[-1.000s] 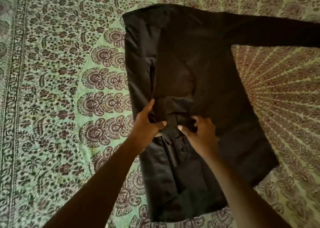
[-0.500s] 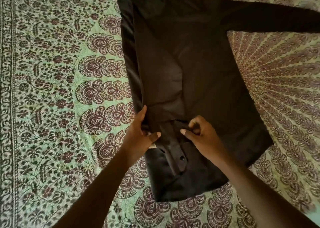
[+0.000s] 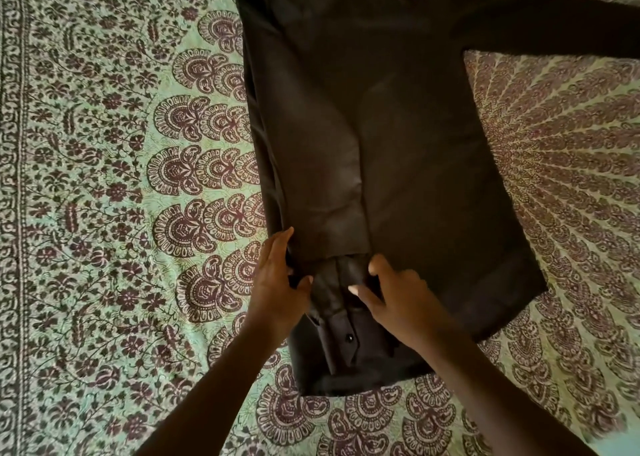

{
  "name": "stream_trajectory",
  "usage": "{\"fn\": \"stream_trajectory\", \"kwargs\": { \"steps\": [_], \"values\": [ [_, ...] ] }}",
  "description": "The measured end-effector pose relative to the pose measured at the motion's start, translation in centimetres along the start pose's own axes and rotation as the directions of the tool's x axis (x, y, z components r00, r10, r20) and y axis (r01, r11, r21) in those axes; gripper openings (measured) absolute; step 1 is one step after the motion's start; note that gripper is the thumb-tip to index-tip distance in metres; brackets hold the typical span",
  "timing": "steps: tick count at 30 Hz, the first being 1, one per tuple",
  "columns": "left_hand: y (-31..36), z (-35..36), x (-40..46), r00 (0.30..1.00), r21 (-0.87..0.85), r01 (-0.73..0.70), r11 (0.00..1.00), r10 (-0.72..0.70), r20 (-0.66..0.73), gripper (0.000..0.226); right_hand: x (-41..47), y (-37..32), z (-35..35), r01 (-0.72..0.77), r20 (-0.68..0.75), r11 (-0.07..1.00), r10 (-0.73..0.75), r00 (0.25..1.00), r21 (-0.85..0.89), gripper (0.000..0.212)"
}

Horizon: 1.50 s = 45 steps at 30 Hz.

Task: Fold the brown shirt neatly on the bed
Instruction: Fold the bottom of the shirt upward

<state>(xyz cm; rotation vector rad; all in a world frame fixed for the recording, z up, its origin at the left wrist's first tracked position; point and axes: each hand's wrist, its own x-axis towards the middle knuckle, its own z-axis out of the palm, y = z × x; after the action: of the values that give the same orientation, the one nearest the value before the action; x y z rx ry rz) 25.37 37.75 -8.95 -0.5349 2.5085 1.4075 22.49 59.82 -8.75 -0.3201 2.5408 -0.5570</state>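
The brown shirt (image 3: 398,150) lies flat on the bed, with its left side folded inward and that sleeve laid down along the body. The other sleeve (image 3: 554,29) stretches out to the upper right. The folded sleeve's buttoned cuff (image 3: 343,331) lies near the shirt's lower left corner. My left hand (image 3: 277,282) holds the shirt's left folded edge, fingers along the edge and thumb on top of the cloth. My right hand (image 3: 398,299) presses its spread fingertips and thumb on the sleeve just above the cuff.
A green bedspread (image 3: 104,213) with dark floral and paisley print covers the bed all around the shirt. Its bordered edge (image 3: 14,213) runs down the far left. No other objects lie on the bed.
My right hand's thumb and finger have spread apart from a pinch on the sleeve to a press. The folded sleeve lies flatter. My left hand stays at the left edge.
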Motion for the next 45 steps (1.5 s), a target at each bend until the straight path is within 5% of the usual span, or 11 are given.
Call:
{"fn": "stream_trajectory", "kwargs": {
  "steps": [3, 7, 11, 17, 22, 27, 36, 40, 45],
  "values": [
    [1.4, -0.5, 2.2, 0.996, -0.013, 0.020, 1.000, -0.021, -0.086, 0.077, 1.6, -0.3, -1.6, 0.004, -0.074, 0.985, -0.016, 0.997, -0.170, 0.044],
    [3.6, -2.1, 8.8, 0.987, 0.037, 0.008, 0.999, -0.002, -0.158, 0.072, 7.0, -1.1, -4.2, 0.006, -0.263, 1.000, -0.006, 0.965, -0.001, 0.033],
    [6.6, -3.9, 17.5, 0.977, 0.260, -0.080, 0.962, 0.128, -0.172, 0.071, 15.3, -1.9, -7.0, 0.063, -0.414, 0.997, -0.040, 0.909, 0.042, 0.041],
    [10.9, -5.9, 27.6, 0.967, 0.234, -0.066, 0.970, 0.120, -0.225, 0.064, 25.4, -4.2, -10.0, -0.033, -0.441, 0.999, 0.010, 0.897, -0.044, 0.049],
    [13.0, -6.2, 32.2, 0.945, 0.224, -0.082, 0.971, 0.147, -0.293, 0.051, 28.4, -3.8, -10.1, 0.023, -0.320, 0.999, -0.033, 0.947, -0.036, 0.016],
    [13.9, -7.6, 37.0, 0.900, -0.008, 0.041, 0.999, -0.040, -0.434, 0.047, 28.5, -2.2, -8.5, -0.026, -0.484, 1.000, 0.026, 0.875, 0.006, 0.012],
    [12.9, -7.5, 41.6, 0.872, -0.073, 0.117, 0.990, -0.138, -0.469, 0.053, 29.1, -0.1, -6.0, 0.044, -0.661, 0.991, -0.115, 0.741, -0.123, 0.018],
    [12.9, -7.4, 42.4, 0.837, -0.115, 0.049, 0.992, -0.103, -0.537, 0.021, 29.1, 0.0, -5.9, 0.048, -0.684, 0.986, -0.148, 0.715, -0.162, 0.017],
    [12.4, -7.1, 41.8, 0.855, 0.183, 0.056, 0.981, 0.047, -0.516, 0.027, 29.1, -0.1, -6.1, 0.040, -0.687, 0.983, -0.153, 0.711, -0.178, 0.017]
  ]
}}
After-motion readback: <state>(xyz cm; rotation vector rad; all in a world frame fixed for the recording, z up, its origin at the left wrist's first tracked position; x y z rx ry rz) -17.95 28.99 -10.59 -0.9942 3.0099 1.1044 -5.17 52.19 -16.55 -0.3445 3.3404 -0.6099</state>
